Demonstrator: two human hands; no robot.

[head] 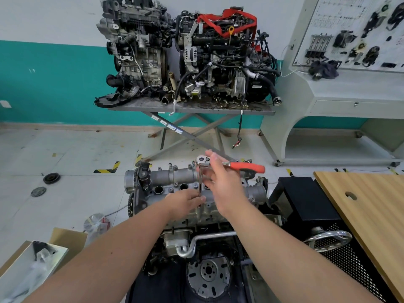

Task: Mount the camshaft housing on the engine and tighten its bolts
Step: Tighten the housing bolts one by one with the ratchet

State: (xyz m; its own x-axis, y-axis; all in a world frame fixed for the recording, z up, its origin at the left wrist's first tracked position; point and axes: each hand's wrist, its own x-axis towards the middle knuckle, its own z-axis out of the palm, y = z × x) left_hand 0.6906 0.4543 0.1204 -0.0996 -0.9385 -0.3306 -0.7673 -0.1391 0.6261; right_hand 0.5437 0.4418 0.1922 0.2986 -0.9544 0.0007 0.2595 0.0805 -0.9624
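The grey camshaft housing lies on top of the engine in front of me, with several bolts standing along its far edge. A ratchet with a red handle stands on a long extension bar that reaches down to the housing. My left hand pinches the bar near its lower end. My right hand is beside the ratchet head with fingers straight, touching it without curling round it.
A wooden board lies to the right over a black cabinet. Cardboard boxes sit at the lower left. Two other engines stand on a scissor table across the floor. A display stand is at the right.
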